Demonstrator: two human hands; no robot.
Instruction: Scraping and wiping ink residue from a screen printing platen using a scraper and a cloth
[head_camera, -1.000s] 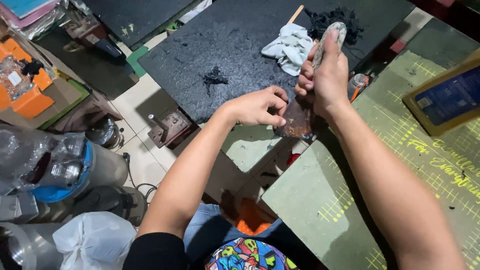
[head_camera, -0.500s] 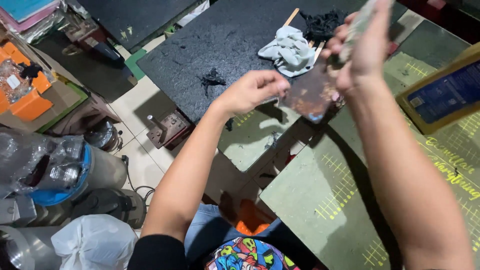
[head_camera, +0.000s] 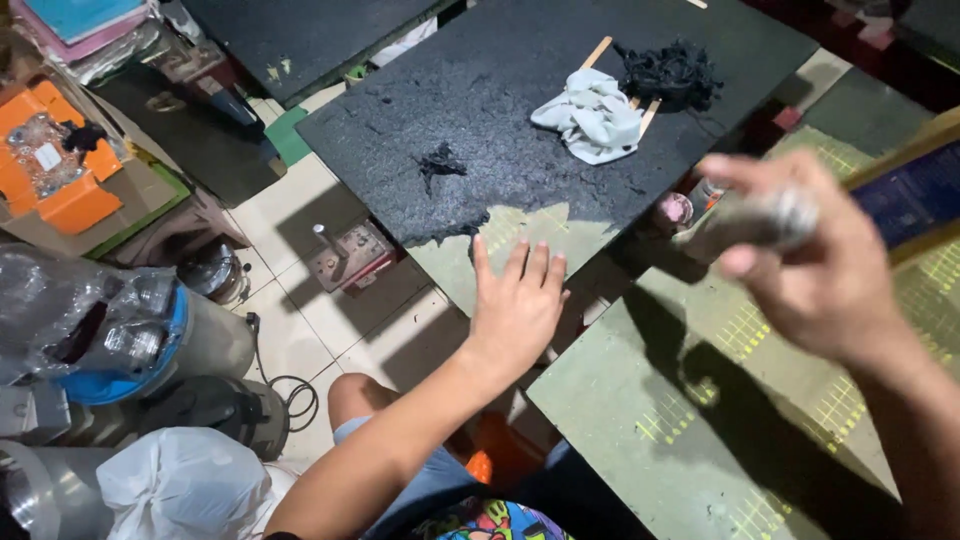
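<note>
My right hand is raised close to the camera and blurred, closed around a silvery cylindrical can that points left. My left hand hovers flat with fingers spread, holding nothing, over the near edge of a black rough-coated board and the green cutting mat showing under it. On the board lie a crumpled white rag, a clump of black material with wooden sticks beside it, and a small black scrap.
A second green gridded mat lies at the lower right. A small round pinkish container sits at the board's edge. Left, on the tiled floor: metal cylinders, a white bag, an orange tray, a small metal stand.
My right hand has lifted toward the camera with the can. The brownish piece held between both hands earlier is out of sight, and my left hand has opened flat.
</note>
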